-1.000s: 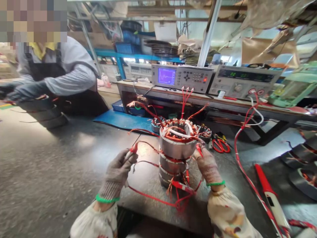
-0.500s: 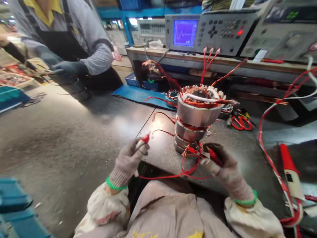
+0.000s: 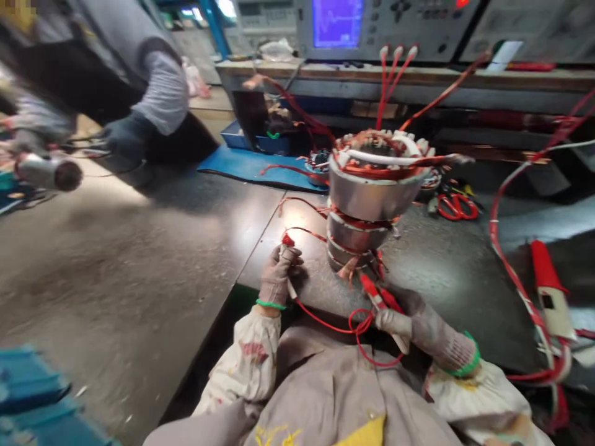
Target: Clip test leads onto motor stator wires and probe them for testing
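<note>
A stack of stators (image 3: 372,197) with copper windings stands on the metal bench in front of me. My left hand (image 3: 277,275), gloved, is closed on a red test clip (image 3: 287,240), whose tip meets the end of a thin wire (image 3: 304,231) from the lower stators. My right hand (image 3: 416,319), also gloved, grips a red test clip (image 3: 370,290) close to the copper lead bundle (image 3: 349,269) at the stack's base. A second red piece shows beside that clip, partly hidden by my fingers. A looped red cable (image 3: 325,326) hangs between both hands.
A tester with a waveform screen (image 3: 337,23) sits on the shelf behind. Red-handled scissors (image 3: 458,207) and a red-and-white probe (image 3: 548,279) lie right. A blue mat (image 3: 251,168) is behind the stack. At left, a co-worker's gloved hand (image 3: 125,145) is near a metal cylinder (image 3: 44,171).
My left hand has moved right, bringing its clip to the wire end. My right hand's clip now points at the copper leads. The view has tilted down, and the metal cylinder has appeared at left.
</note>
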The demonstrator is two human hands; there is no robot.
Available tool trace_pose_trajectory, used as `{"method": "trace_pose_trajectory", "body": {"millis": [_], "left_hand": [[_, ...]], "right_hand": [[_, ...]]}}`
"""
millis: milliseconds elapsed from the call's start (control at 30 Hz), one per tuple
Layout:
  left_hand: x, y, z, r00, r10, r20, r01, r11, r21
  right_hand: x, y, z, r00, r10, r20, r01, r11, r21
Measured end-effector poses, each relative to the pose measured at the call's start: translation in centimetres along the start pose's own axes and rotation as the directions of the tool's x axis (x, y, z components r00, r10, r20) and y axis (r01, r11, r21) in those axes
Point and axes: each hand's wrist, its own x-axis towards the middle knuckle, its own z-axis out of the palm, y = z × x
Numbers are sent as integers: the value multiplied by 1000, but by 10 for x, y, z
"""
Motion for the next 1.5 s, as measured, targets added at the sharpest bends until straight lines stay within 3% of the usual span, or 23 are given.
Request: {"method": "trace_pose_trajectory", "body": {"millis": [100,167,267,400,533,567,633,733,800,933,1033,1200,1333,1500], "left_hand": [[4,0,-1,1000,-11,3,11,1000,-7],[2,0,0,1000,-9,-6,9,1000,-13],[-2,1,3,1000,-2,-28,1,1000,-18],[-4,1,5,999,23,-34,-24,999,-25],[-4,1,3,999,12,-36,-12,1000,-13],[-4,1,3,999,2,-37,-2,1000,-6],[-3,0,2,999,-1,-37,2,1000,3],[-3,-2,2,998,39,-43,-39,999,3],[-3,-3,3,996,60,-59,-59,998,5],[-5,-3,6,994,67,-89,-66,998,8],[-5,-3,8,993,64,-97,-64,998,11],[-5,-4,5,993,57,-101,-56,998,5],[-6,-3,1,995,-16,-94,12,999,-41],[0,-4,0,992,-43,-116,34,996,-85]], "right_hand": [[-4,24,2,986,154,-57,-160,980,-118],[-1,34,4,978,165,-130,-189,962,-196],[10,36,8,980,155,-121,-183,946,-267],[22,33,8,992,127,-29,-130,973,-193],[16,38,-11,995,92,46,-90,995,-47],[14,40,-18,996,89,21,-89,996,-6],[15,41,-32,985,101,-138,-97,995,35],[36,37,-40,894,108,-435,-133,991,-27],[61,33,-38,863,97,-495,-144,988,-58],[109,32,-34,850,180,-494,-168,983,70],[127,39,-37,818,287,-499,-230,958,173],[125,39,-37,810,342,-477,-219,930,294],[121,31,-28,838,272,-474,-97,927,361],[132,39,-27,859,216,-465,-11,914,405]]}}
